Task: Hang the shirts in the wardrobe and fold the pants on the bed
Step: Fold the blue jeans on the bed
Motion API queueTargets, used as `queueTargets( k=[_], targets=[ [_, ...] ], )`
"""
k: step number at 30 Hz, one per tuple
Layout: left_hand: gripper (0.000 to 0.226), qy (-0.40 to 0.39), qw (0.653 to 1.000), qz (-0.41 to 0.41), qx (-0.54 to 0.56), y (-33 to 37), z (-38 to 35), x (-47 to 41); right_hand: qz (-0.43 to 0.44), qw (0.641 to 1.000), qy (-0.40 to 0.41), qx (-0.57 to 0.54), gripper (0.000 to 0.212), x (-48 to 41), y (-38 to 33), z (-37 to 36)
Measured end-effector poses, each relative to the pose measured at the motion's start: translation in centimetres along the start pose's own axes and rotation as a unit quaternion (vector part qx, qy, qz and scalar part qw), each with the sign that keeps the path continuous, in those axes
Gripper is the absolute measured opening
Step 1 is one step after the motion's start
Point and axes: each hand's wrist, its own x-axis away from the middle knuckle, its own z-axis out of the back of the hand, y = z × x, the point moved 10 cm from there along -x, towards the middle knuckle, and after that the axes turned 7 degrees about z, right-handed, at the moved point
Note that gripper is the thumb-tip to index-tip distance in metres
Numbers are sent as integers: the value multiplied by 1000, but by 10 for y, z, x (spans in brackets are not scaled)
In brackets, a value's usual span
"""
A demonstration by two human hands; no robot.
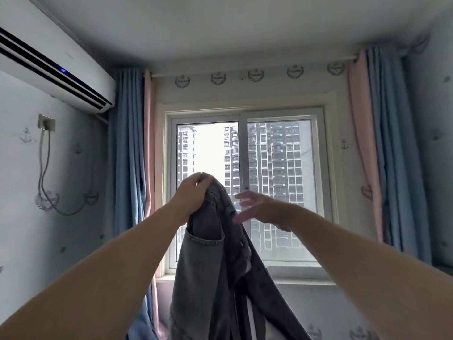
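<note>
Pants (215, 266) hang gripped at the waistband by the left hand (193, 192); the right hand (262, 207), spread and empty, should catch the opposite side.

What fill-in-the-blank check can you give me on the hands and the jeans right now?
1. The left hand holds the grey jeans up by their top end in front of the ____.
2. The right hand, fingers spread beside the jeans, grips ____.
3. The curtains on either side are blue and ____.

Missing words: window; nothing; pink.
</note>
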Motion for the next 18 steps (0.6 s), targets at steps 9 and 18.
queueTargets(
  k=[9, 18],
  targets=[
    [17, 47, 983, -128, -122, 47, 22, -1, -83, 995, 57, 0, 18, -11, 53, -44],
    [20, 169, 971, -132, -101, 50, 83, -9, -137, 990, 41, 5, 21, 30, 153, -88]
  ],
)
